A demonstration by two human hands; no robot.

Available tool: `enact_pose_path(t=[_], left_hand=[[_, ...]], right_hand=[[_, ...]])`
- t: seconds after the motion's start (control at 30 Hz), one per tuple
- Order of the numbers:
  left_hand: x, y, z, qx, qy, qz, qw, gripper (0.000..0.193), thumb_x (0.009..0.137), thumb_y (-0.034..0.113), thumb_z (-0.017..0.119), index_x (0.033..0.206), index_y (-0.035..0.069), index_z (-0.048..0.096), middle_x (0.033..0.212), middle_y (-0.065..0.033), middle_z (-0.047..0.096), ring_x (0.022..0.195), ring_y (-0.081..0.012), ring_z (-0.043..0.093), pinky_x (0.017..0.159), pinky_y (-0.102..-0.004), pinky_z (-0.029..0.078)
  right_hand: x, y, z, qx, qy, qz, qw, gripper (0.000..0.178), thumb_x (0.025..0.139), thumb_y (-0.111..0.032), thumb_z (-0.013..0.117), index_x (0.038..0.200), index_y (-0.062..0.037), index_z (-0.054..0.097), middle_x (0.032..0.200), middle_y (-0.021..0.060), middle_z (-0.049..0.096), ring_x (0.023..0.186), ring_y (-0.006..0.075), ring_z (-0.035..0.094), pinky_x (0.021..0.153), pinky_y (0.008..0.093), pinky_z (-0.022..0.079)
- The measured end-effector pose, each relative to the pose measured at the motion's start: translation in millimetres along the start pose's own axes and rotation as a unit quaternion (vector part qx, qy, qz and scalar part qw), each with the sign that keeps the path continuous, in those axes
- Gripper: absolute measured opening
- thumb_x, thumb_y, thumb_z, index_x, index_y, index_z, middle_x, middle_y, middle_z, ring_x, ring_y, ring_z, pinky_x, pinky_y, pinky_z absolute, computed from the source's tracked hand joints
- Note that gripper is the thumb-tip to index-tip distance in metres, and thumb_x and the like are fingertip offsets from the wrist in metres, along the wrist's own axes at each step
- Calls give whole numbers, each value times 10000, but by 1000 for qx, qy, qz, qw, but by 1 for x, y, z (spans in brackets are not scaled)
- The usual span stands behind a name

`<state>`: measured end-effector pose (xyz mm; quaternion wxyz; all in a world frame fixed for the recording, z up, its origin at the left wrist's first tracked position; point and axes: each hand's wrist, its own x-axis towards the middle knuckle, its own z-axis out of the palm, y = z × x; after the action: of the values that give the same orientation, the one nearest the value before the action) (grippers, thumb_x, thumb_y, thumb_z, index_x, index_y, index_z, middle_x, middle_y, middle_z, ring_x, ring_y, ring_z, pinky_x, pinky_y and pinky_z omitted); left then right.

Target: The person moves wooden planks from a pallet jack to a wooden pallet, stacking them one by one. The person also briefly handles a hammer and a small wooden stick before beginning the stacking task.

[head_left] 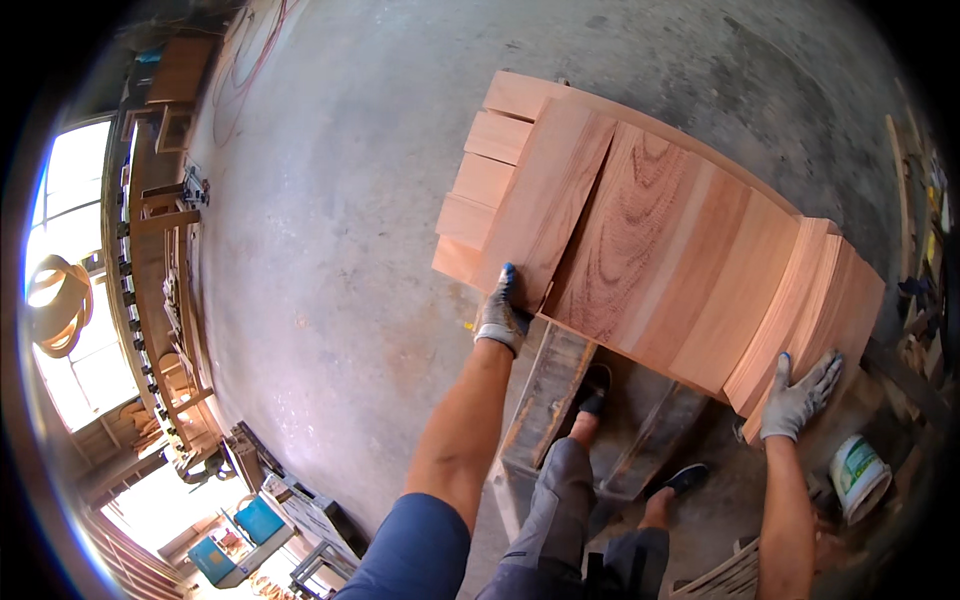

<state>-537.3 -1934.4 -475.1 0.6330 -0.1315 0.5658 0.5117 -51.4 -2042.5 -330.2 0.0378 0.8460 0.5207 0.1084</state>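
Several reddish wood boards and panels lie stacked on a stand in front of me. My left hand (503,312), in a grey glove with a blue thumb tip, grips the near edge of a smooth board (555,185); its thumb is on top and the other fingers are mostly hidden. A dark gap parts this board from a wide panel with wavy grain (665,250). My gloved right hand (800,397) rests flat, thumb apart, on the boards at the right end (845,300). Short board ends (470,220) stick out at the left.
The stand's legs and grey beam (555,385) are close to my feet. A white and green bucket (860,478) stands at the right, near slatted wood (725,578). Wood lies along the right wall. Shelving with wooden parts (175,260) and blue cases (258,518) are at the left.
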Motion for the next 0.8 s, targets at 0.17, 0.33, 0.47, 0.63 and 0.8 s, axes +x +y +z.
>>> enact_pose_path(t=[0.17,0.33,0.47,0.63,0.8], left_hand=[[-61,58,42,4,-87,-42,995,249,846,192,738,1052,93,641,1002,-41,684,962,-243,649,902,-488,540],[-122,58,63,-23,-173,-43,984,264,821,100,718,1063,54,625,948,-75,683,929,-246,658,907,-495,537],[-142,13,55,29,-191,-66,979,173,834,90,705,990,25,669,900,-79,700,855,-233,671,862,-377,541],[-130,-43,49,101,-114,-128,980,171,847,136,721,976,27,693,878,-79,698,835,-217,667,784,-345,539],[-98,-64,22,170,-38,-179,968,222,900,245,688,1032,66,673,944,-41,689,867,-202,637,834,-337,501]], right_hand=[[-1,-2,-6,12,-10,21,1000,878,908,-572,559,1496,18,281,1532,266,287,1419,426,267,1155,526,243],[0,-5,-10,24,-21,34,999,895,887,-568,587,1497,12,282,1532,268,289,1424,423,262,1159,524,235],[1,-8,-13,18,-18,29,999,891,889,-571,582,1496,11,285,1529,270,294,1424,420,265,1158,524,237],[-2,-1,-3,16,-5,26,1000,887,895,-580,565,1496,10,286,1526,273,298,1422,420,272,1156,527,239],[-1,-7,-13,15,-9,23,1000,877,901,-578,560,1491,16,299,1520,275,311,1417,420,284,1155,522,241]])
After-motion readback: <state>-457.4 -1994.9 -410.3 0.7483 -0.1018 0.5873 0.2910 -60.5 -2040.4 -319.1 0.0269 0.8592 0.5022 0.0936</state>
